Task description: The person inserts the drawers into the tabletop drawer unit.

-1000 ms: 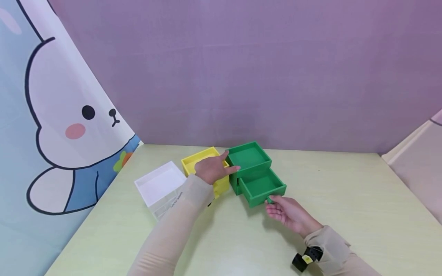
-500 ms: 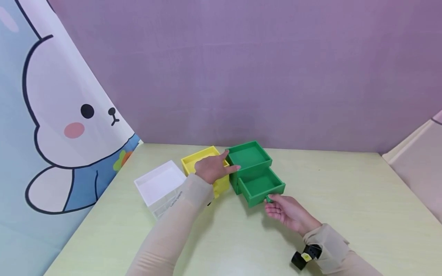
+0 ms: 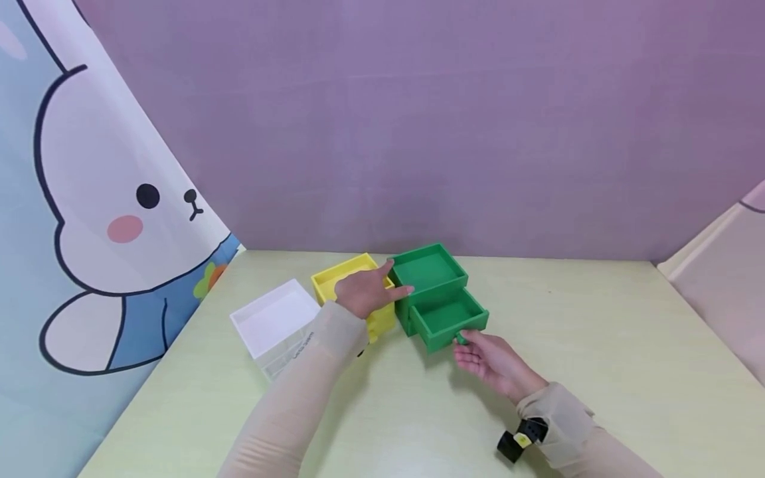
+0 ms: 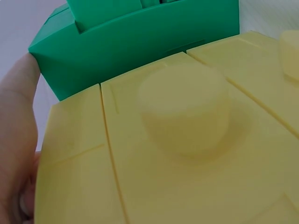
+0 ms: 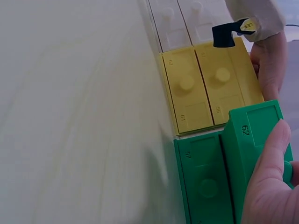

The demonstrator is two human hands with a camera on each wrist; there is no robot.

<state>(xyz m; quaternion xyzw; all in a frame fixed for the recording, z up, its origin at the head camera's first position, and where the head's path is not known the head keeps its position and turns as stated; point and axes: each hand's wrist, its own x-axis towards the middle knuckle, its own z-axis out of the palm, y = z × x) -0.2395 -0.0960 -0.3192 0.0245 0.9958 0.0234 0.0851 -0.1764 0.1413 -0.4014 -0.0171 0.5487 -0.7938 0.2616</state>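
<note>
A small green drawer cabinet point(image 3: 427, 271) with a shallow top tray stands on the table, one drawer point(image 3: 441, 337) pulled partway out toward me. My right hand point(image 3: 490, 364) pinches that drawer's knob point(image 3: 460, 339) between thumb and fingers. In the right wrist view, the lower green drawer point(image 5: 198, 161) is closed. My left hand point(image 3: 361, 292) reaches over the yellow drawer cabinet point(image 3: 381, 322), thumb and index finger spread straight against the green cabinet's left side. Up close in the left wrist view is a round yellow knob point(image 4: 184, 112); the other left fingers are mostly hidden.
A white drawer box point(image 3: 276, 318) stands left of the yellow cabinet, partly behind my left forearm. All three stand side by side on the pale table point(image 3: 597, 345). A purple backdrop point(image 3: 478, 133) rises behind, with a rabbit-print cloth point(image 3: 101, 166) at left.
The green drawer has slid slightly inward, with my right hand moving along on its knob. My left hand keeps its place on the cabinets. The head view has shifted a little.
</note>
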